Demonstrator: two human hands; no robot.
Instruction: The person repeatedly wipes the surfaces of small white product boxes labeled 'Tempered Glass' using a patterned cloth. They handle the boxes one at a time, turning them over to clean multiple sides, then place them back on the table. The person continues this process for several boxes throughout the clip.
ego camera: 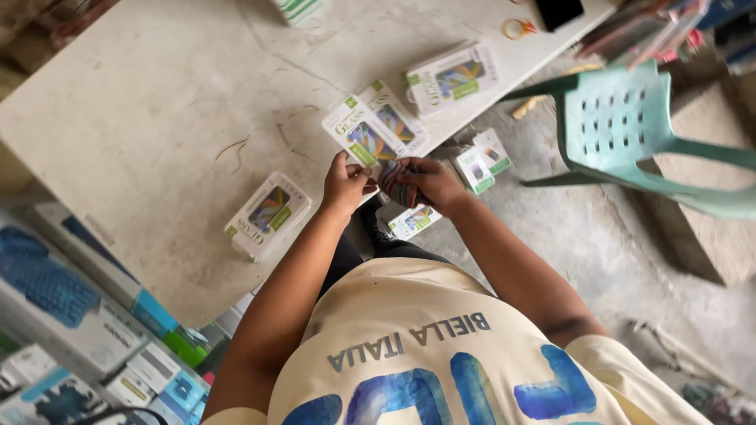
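Both hands meet over the near edge of a white table (pixel 157 118). My right hand (pixel 431 181) grips a small dark bundle with red and blue streaks (pixel 396 183), which looks like rubber bands. My left hand (pixel 345 186) pinches the bundle's left side with thumb and fingers. Just beyond the hands lies a flat white box with a colourful picture (pixel 368 130), on top of a second one. A similar stack of boxes (pixel 268 216) sits to the left near the table edge, and another (pixel 453 76) lies farther back.
Smaller white and green boxes (pixel 482 160) lie on the concrete floor by the table, one (pixel 413 221) under my right wrist. A pale green plastic chair (pixel 622 126) stands to the right. Rubber bands (pixel 520 29) and a black phone (pixel 557 11) lie at the table's far end. Boxed goods (pixel 71 315) fill the lower left.
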